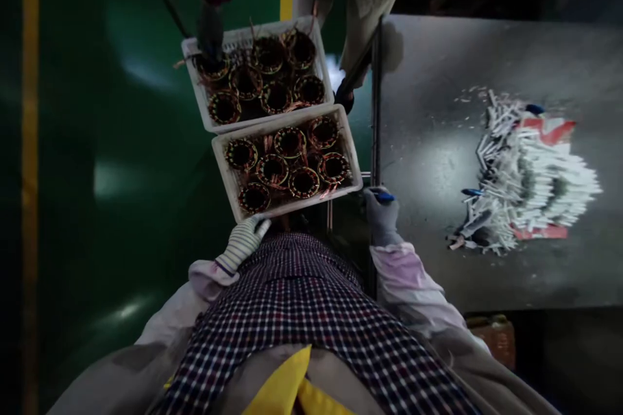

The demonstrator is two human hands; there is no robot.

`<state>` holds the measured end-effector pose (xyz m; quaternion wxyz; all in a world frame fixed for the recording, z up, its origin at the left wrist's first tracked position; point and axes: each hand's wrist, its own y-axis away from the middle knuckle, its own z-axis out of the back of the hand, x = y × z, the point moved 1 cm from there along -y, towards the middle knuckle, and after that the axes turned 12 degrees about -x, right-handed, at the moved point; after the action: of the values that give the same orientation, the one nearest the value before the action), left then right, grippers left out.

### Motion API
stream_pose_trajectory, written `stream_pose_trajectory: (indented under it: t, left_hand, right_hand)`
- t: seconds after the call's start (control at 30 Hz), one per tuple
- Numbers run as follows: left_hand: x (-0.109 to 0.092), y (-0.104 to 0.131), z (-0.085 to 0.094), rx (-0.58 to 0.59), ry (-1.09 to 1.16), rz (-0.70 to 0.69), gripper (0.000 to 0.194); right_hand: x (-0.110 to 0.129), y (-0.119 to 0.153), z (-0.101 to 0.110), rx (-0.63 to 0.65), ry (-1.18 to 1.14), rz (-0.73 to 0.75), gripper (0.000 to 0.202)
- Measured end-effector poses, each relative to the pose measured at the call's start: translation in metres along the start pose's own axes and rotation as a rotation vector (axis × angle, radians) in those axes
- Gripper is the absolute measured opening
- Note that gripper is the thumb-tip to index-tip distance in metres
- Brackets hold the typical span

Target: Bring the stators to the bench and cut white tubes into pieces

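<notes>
My left hand, in a striped glove, is at the lower left rim of the nearer white crate, its fingers closed on that edge. This crate holds several copper-wound rings standing on end. In a grey glove, my right hand is closed at the left edge of the metal table. A small blue object sticks out from its fingers. A second white crate with more wound rings touches the far side of the first.
Another person's gloved hand reaches into the farther crate. A second person's legs stand beyond it. On the table lies a heap of white tubes, with a blue item beside it.
</notes>
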<state>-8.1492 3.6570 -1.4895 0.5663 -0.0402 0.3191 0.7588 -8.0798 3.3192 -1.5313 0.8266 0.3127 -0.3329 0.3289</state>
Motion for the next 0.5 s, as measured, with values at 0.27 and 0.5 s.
stream_pose_trajectory:
  t: [0.27, 0.5]
  left_hand:
    - [0.010, 0.009, -0.019, -0.060, 0.145, 0.145, 0.041]
    - [0.026, 0.019, -0.028, -0.151, 0.230, 0.371, 0.044]
  right_hand:
    - [0.051, -0.078, -0.114, 0.425, 0.981, 0.557, 0.029]
    - [0.130, -0.131, -0.163, 0.358, 0.977, 0.791, 0.036]
